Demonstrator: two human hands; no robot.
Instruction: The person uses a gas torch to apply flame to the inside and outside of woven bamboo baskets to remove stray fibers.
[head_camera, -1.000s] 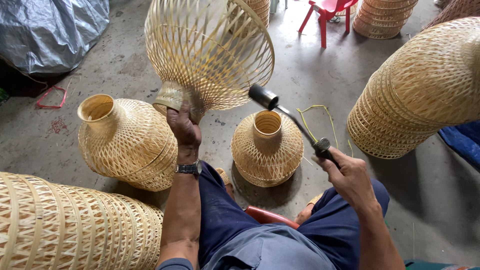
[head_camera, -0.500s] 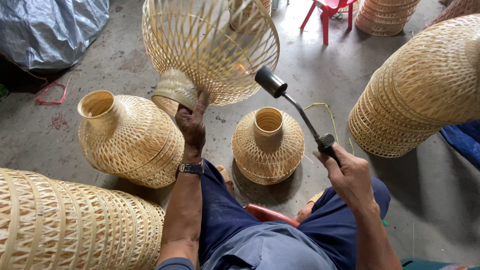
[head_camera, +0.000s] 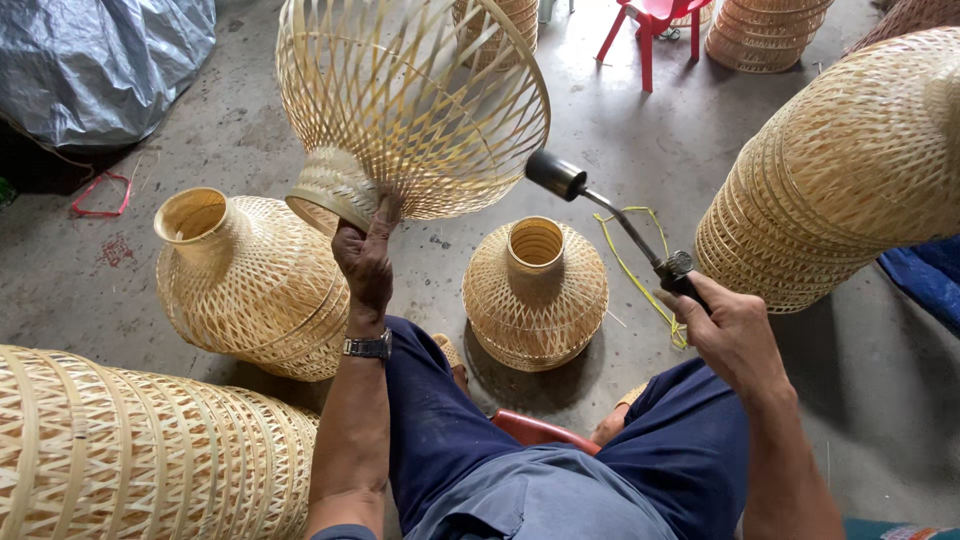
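From the head view I see a grey concrete floor with a grey tarp at the upper left, a red plastic chair at the top, and woven bamboo baskets stacked at lower left and right. My left hand, at centre left, has its fingers wrapped around the neck of a woven bamboo lampshade lifted into the upper middle of the frame. My right hand, at centre right, is clenched on the handle of a gas torch whose dark nozzle points just beside the lampshade's rim, above a small bamboo shade standing on the floor.
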